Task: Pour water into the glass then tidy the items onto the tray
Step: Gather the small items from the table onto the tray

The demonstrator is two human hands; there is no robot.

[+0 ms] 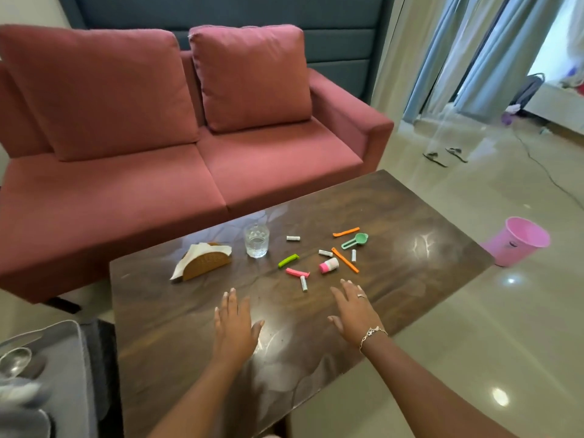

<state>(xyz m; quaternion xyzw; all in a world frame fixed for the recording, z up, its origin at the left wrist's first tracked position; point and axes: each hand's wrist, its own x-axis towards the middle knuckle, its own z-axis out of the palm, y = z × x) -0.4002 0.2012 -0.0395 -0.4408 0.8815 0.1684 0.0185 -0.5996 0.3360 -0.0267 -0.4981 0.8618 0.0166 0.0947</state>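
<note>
Both hands were flat and relaxed, fingers straight, holding nothing. The left hand (235,324) and right hand (355,311) sat side by side over the middle of the table (410,216). The glass (257,241) stood upright near the edge by the sofa (158,172), just beside the napkin holder (205,262), which was closer to the far left corner. Couldn't really tell how much water was in it. Little bits lay scattered right of the glass: green clip (288,260), pink clip (297,273), orange stick (345,260), green scoop (355,241), pink-capped bottle (328,265). A pink bin (518,241) was on the floor off the right edge.
</note>
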